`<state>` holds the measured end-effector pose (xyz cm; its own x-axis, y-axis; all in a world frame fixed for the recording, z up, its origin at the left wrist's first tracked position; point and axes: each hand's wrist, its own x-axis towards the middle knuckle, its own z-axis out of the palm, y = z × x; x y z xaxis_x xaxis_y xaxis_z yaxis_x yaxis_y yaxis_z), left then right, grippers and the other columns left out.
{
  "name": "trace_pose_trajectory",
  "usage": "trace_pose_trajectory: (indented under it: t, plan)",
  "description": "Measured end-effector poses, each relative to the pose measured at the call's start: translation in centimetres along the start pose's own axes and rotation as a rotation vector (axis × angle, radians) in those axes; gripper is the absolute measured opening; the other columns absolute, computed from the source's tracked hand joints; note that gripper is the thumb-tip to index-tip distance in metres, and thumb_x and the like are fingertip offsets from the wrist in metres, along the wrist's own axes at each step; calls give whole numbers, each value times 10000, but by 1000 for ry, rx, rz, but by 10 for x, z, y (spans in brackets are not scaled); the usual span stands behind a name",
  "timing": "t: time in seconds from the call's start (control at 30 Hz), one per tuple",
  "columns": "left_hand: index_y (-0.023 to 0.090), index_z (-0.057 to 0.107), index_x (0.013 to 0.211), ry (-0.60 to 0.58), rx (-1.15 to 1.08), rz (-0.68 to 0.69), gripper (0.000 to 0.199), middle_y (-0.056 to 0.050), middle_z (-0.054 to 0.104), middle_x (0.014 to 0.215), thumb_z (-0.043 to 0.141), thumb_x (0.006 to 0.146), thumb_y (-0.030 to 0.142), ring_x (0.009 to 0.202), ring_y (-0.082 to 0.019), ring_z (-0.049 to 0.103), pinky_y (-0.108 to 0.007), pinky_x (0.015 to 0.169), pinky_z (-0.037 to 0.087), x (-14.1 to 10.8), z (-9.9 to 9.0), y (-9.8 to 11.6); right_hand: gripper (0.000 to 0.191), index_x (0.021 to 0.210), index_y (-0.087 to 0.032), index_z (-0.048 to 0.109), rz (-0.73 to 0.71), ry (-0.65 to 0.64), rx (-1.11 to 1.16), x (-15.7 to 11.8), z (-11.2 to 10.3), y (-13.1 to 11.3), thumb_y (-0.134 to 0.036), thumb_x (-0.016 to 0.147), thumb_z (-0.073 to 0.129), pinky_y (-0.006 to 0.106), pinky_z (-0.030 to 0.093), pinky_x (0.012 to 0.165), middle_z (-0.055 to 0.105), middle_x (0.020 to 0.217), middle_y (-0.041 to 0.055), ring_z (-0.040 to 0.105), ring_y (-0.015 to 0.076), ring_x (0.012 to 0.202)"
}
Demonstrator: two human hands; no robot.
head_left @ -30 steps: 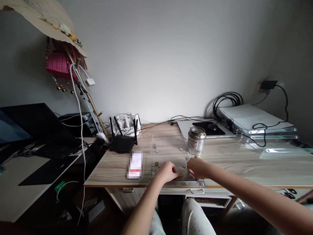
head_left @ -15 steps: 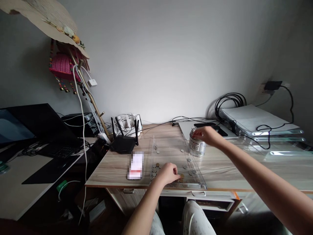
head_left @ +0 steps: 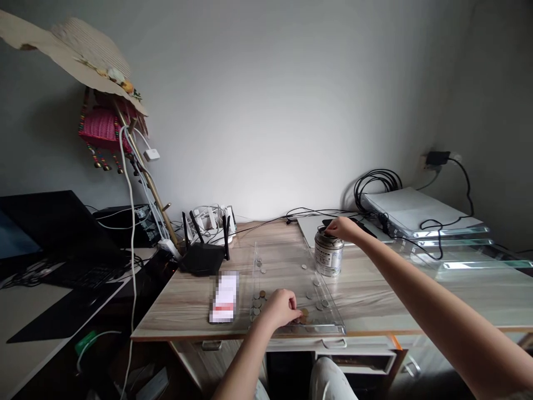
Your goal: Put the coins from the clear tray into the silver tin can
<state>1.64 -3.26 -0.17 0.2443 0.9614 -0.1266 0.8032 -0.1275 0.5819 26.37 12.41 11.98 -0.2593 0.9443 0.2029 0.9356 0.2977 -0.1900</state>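
Observation:
My left hand [head_left: 282, 309] is low over the near edge of a clear plastic tray [head_left: 283, 255], thumb and fingers closed in a pinch at a coin. Brass-coloured coins [head_left: 304, 315] lie right at its fingertips. More coins [head_left: 257, 304] are grouped on the tray's left side, and several silver coins [head_left: 319, 305] lie scattered on the right. Just beyond the tray's right edge stands a labelled metal tin [head_left: 328, 258], upright. My right hand [head_left: 342, 229] is at the tin's top, fingers closed and pointing down; what they hold is hidden.
A phone [head_left: 225, 297] with a blurred screen lies left of the tray, and a black router [head_left: 202, 259] sits behind it. Stacked clear panels [head_left: 420, 208] and coiled black cable [head_left: 377, 180] are at the back right. A laptop [head_left: 62, 233] stands on the left desk.
The view has tilted up and turned slightly right, so everything sits lower and further left. My right hand stays at the tin's top; my left hand stays at the coins.

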Motion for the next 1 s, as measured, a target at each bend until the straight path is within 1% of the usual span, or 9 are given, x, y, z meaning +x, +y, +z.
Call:
trace_pose_trajectory:
  t: [0.13, 0.33, 0.53, 0.63, 0.7, 0.73, 0.8, 0.87, 1.0]
  plan:
    - [160, 636, 737, 8, 17, 11, 171, -5, 626, 722, 674, 686, 319, 634, -106, 517, -202, 536, 317, -1, -1, 1, 290, 859, -181, 760, 13, 8, 53, 4, -3, 7, -377, 761, 569, 206, 408, 589, 731, 821, 47, 647, 167, 756]
    - [159, 649, 752, 12, 14, 18, 174, -17, 648, 748, 670, 683, 318, 643, -110, 520, -204, 554, 338, 0, 0, -1, 215, 777, -177, 751, -6, 31, 88, 4, 7, 10, -323, 712, 608, 205, 417, 599, 723, 751, 29, 641, 157, 726]
    - [165, 654, 741, 20, 11, 17, 177, -15, 648, 743, 680, 672, 326, 658, -118, 532, -206, 562, 343, 0, -1, -1, 234, 808, -188, 752, -18, 44, 29, 0, 5, 5, -347, 748, 591, 224, 436, 656, 722, 816, 38, 632, 172, 779]
    - [169, 653, 736, 27, 2, 25, 168, -13, 645, 738, 675, 676, 324, 661, -120, 533, -209, 565, 345, -2, -2, -1, 292, 956, -195, 730, -82, 206, 3, -13, 5, -7, -361, 801, 547, 257, 451, 765, 705, 979, 61, 615, 202, 924]
    - [170, 653, 746, 22, -8, 18, 166, -13, 645, 741, 668, 679, 321, 655, -120, 532, -210, 568, 353, -2, -3, 0, 310, 1043, -192, 694, -169, 283, 22, -29, 15, -25, -318, 848, 488, 263, 450, 806, 688, 1038, 76, 611, 195, 954]
    - [169, 653, 749, 17, -13, 13, 167, -14, 643, 737, 667, 677, 319, 649, -120, 530, -211, 570, 357, -2, -3, 0, 308, 1058, -190, 681, -204, 247, 36, -37, 25, -36, -287, 865, 460, 257, 455, 799, 689, 1030, 81, 622, 186, 933]
    - [165, 652, 747, 13, -15, 11, 166, -14, 638, 720, 669, 671, 311, 639, -119, 525, -211, 575, 361, -2, -3, -1, 290, 1041, -186, 669, -253, 5, 23, -50, 51, -61, -233, 881, 432, 250, 468, 760, 700, 981, 88, 646, 183, 889]
    - [161, 650, 746, 15, -9, 16, 162, -13, 635, 707, 669, 669, 303, 636, -120, 525, -212, 581, 365, -2, -2, -1, 312, 1133, -143, 605, -164, -189, -72, -54, 82, -82, -206, 889, 421, 283, 481, 753, 694, 976, 137, 656, 213, 894]
    - [167, 651, 762, 20, 1, 14, 167, -11, 640, 719, 667, 676, 309, 644, -125, 534, -216, 585, 373, -2, -3, -2, 384, 1203, -50, 529, 17, -325, -168, -36, 127, -103, -102, 823, 501, 333, 492, 798, 640, 1077, 234, 628, 272, 1004]
